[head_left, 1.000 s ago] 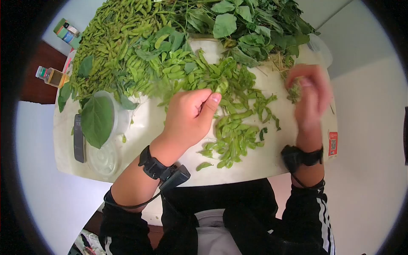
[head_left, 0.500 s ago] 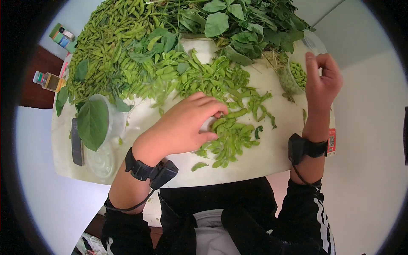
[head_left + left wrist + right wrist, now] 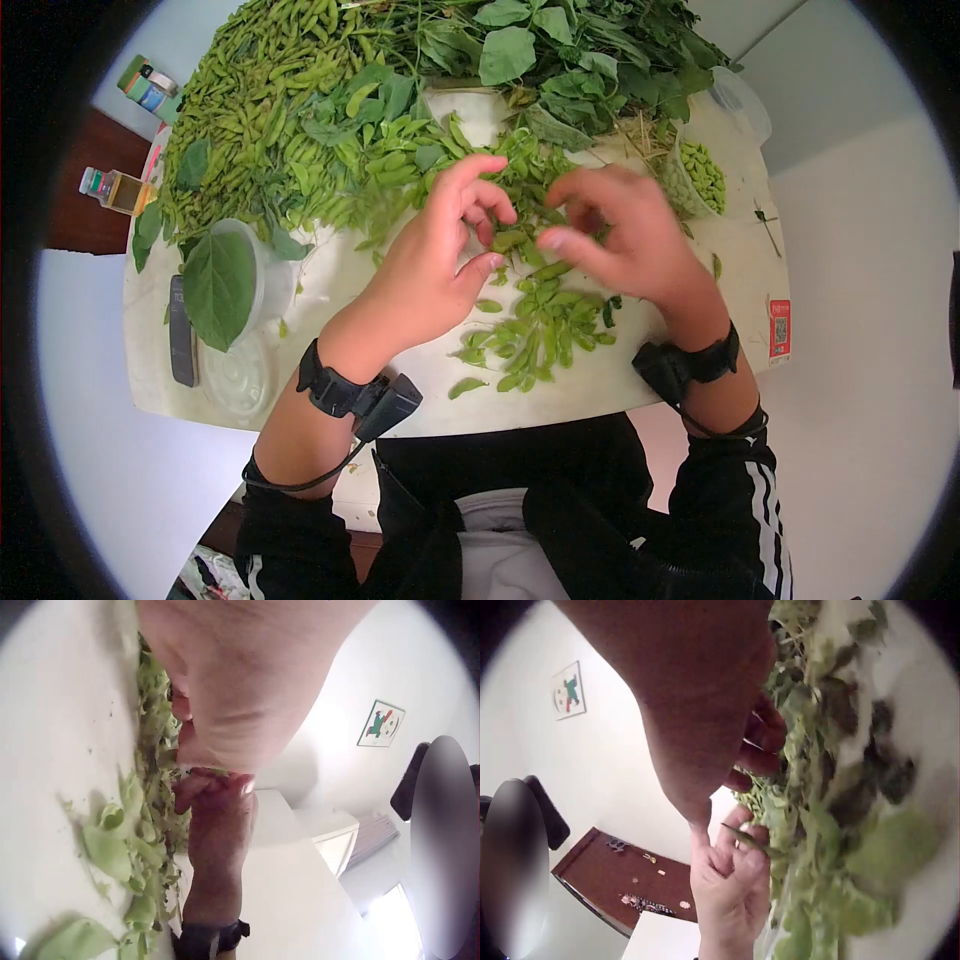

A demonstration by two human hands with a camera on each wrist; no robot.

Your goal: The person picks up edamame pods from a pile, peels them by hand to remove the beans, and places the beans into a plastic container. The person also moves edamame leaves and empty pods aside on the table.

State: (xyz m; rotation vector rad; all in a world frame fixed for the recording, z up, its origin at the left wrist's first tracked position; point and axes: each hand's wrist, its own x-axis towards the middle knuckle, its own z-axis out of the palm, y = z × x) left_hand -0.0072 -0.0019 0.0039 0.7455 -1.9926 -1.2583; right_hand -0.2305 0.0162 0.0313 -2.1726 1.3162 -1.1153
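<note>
My left hand point(image 3: 425, 260) is above the soybean pods near the middle of the table, fingers bent. A slim green soybean pod point(image 3: 744, 835) shows between its thumb and fingers in the right wrist view. Facing it, my right hand point(image 3: 625, 235) is slightly blurred, with curved fingers spread from the thumb and no pod visible in it. Under and in front of both hands lie flat, light green soybean pods point(image 3: 540, 335). At the right, a clear tub point(image 3: 682, 197) holds shelled green beans point(image 3: 703, 178).
A large heap of soybean pods point(image 3: 240, 130) fills the back left. Leafy stalks point(image 3: 600, 60) lie at the back right. On the left are a white tub point(image 3: 270, 280) under a big leaf point(image 3: 218, 290), a phone point(image 3: 183, 330), a clear lid point(image 3: 240, 380) and a bottle point(image 3: 125, 192).
My right hand has moved from beside the tub of beans at the right to the middle, close to my left hand. The left hand has risen from the near pods and turned slightly.
</note>
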